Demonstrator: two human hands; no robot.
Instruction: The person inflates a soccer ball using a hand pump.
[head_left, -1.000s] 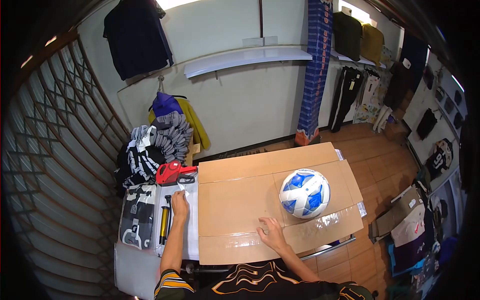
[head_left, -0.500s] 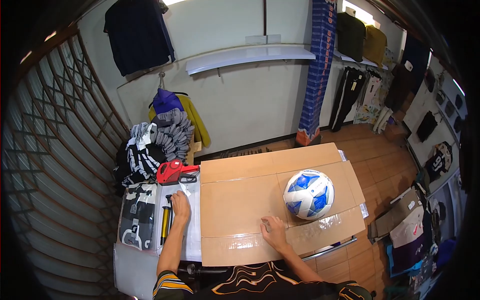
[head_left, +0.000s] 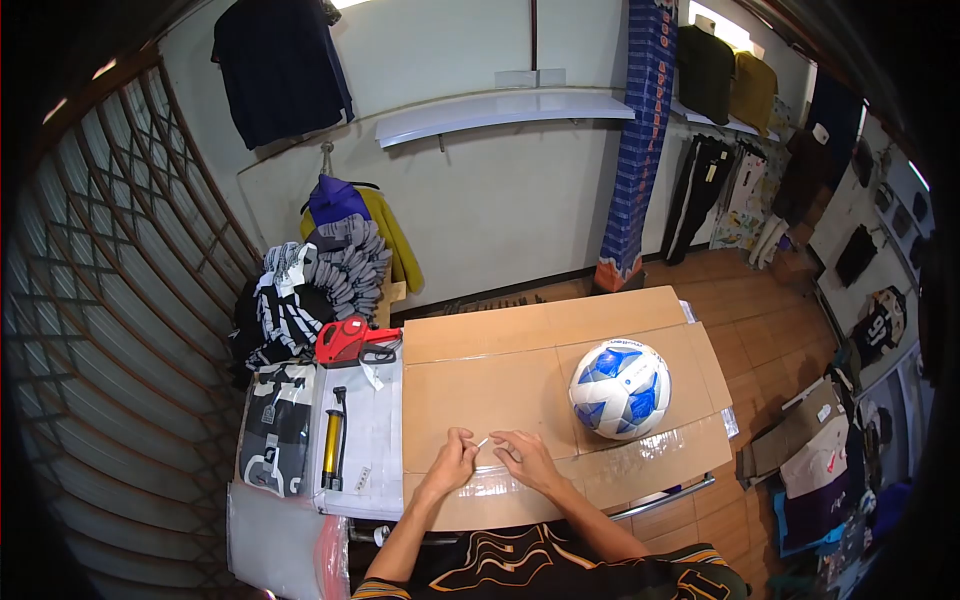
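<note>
My left hand (head_left: pixel 454 462) is closed in a pinch on a small, thin, whitish piece (head_left: pixel 483 441), over the cardboard (head_left: pixel 480 375). From the other side my right hand (head_left: pixel 527 461) meets it, curled fingers closed at the piece's far end. Most of the piece is hidden by the fingers, and I cannot tell what it is. A white and blue football (head_left: pixel 620 390) rests on the cardboard beyond my right hand. Left of the cardboard lies a yellow and black hand pump (head_left: pixel 333 440), with a small pale strip (head_left: pixel 363 477) beside it.
A red and black tool (head_left: pixel 352 341) lies near the pump, by a pile of grey and black-and-white clothing (head_left: pixel 330 270). Packaged garments (head_left: pixel 278 430) sit at the left edge. A metal rail (head_left: pixel 665 494) runs below the cardboard's right side. A white shelf (head_left: pixel 505 115) is on the wall.
My left hand has left the pump area and moved right over the cardboard, with the thin piece. My right hand has shifted slightly left to meet it. The football stays in place.
</note>
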